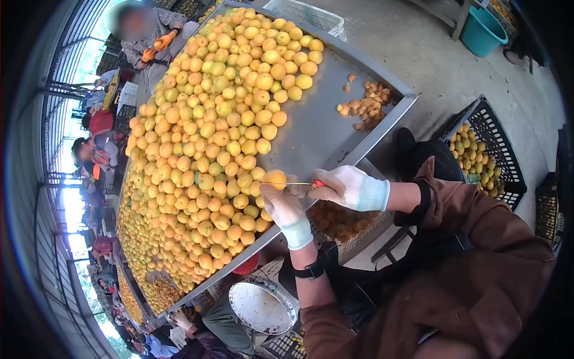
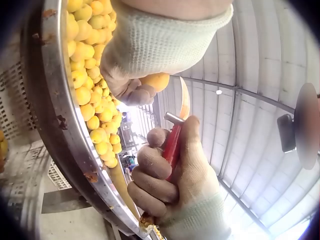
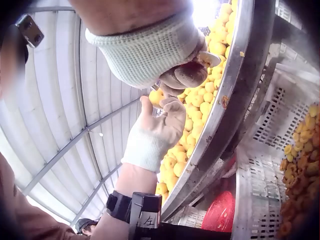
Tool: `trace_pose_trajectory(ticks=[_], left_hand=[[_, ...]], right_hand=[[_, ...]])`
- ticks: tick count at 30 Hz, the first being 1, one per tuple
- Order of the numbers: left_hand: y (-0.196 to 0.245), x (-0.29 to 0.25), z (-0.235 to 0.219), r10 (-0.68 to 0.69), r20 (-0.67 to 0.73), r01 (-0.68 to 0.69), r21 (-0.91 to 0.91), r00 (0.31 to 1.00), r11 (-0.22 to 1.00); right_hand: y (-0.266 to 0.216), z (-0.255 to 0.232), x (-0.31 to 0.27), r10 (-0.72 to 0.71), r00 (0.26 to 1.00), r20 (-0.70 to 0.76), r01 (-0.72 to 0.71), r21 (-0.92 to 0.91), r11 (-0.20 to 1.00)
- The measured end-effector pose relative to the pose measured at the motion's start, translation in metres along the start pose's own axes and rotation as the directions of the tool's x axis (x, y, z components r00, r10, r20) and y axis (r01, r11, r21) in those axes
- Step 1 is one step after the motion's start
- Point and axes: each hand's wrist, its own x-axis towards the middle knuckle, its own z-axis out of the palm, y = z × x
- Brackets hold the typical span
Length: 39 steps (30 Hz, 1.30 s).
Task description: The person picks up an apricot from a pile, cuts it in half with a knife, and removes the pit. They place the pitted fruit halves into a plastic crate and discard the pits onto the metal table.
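The gloved left hand (image 1: 283,209) holds a yellow-orange fruit (image 1: 274,179) between its thumb and fingers, over the near edge of the fruit heap (image 1: 209,125). Close on its right, the gloved right hand (image 1: 342,186) grips a knife by its red handle (image 1: 319,183); the thin blade points at the fruit. In the left wrist view the curved blade (image 2: 185,99) stands up from the right hand's fist (image 2: 172,175), a little apart from the fruit (image 2: 156,81). The right wrist view shows the fruit (image 3: 156,97) at the left fingertips.
A metal table (image 1: 317,113) with a raised rim carries the heap and a small pile of pits (image 1: 366,107). Under its edge stands a crate of cut fruit (image 1: 344,221). A white bucket (image 1: 263,306), a black crate (image 1: 505,161) and a teal tub (image 1: 482,33) stand around; other people sit opposite.
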Motion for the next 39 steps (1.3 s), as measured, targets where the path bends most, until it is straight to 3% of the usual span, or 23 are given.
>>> trace_pose_trajectory(ticks=[3,6,8,18,21,24,30,32,36,38,39], left_hand=[[0.008,0.001,-0.004,-0.01,-0.06,0.011,0.023,0.998,1.0],[0.006,-0.002,-0.003,-0.032,-0.074,0.033,0.01,0.997,0.999],[0.007,-0.002,-0.002,-0.011,-0.053,0.013,0.041,0.999,0.999],[0.013,-0.005,0.001,0.018,-0.008,-0.018,0.073,1.0,0.997],[0.012,-0.004,0.002,0.02,-0.054,-0.014,0.11,0.998,0.994],[0.012,-0.004,0.003,0.062,-0.097,-0.045,0.164,0.993,0.985],[0.012,-0.008,0.003,0.143,-0.04,-0.122,0.329,0.989,0.936],[0.014,-0.012,0.008,0.053,-0.08,-0.031,0.251,0.995,0.967],[0.009,-0.012,0.007,0.074,-0.125,-0.034,0.294,0.989,0.955],[0.007,-0.013,0.015,0.052,-0.307,0.025,0.241,0.95,0.97],[0.001,-0.011,0.005,0.05,-0.307,0.027,0.241,0.95,0.97]], right_hand=[[-0.005,0.009,0.005,-0.076,0.991,-0.114,0.071,-0.043,0.997],[-0.009,0.004,0.003,-0.038,0.995,-0.089,0.032,-0.067,0.997],[-0.009,0.004,0.002,0.096,0.995,-0.024,-0.098,-0.098,0.99],[-0.009,0.001,0.003,0.089,0.995,-0.042,-0.093,-0.094,0.991],[-0.009,0.001,0.003,0.12,0.992,-0.028,-0.122,-0.096,0.988],[-0.01,0.0,0.003,0.14,0.99,-0.01,-0.14,-0.092,0.986],[-0.012,0.006,0.002,0.2,0.98,-0.006,-0.198,-0.158,0.967],[-0.012,0.011,0.002,0.19,0.98,-0.058,-0.197,-0.187,0.962],[-0.016,0.011,0.006,0.234,0.972,-0.013,-0.231,-0.226,0.946],[-0.016,0.012,0.007,0.272,0.962,0.036,-0.256,-0.236,0.937],[-0.017,0.013,0.007,0.273,0.961,0.037,-0.258,-0.236,0.937]])
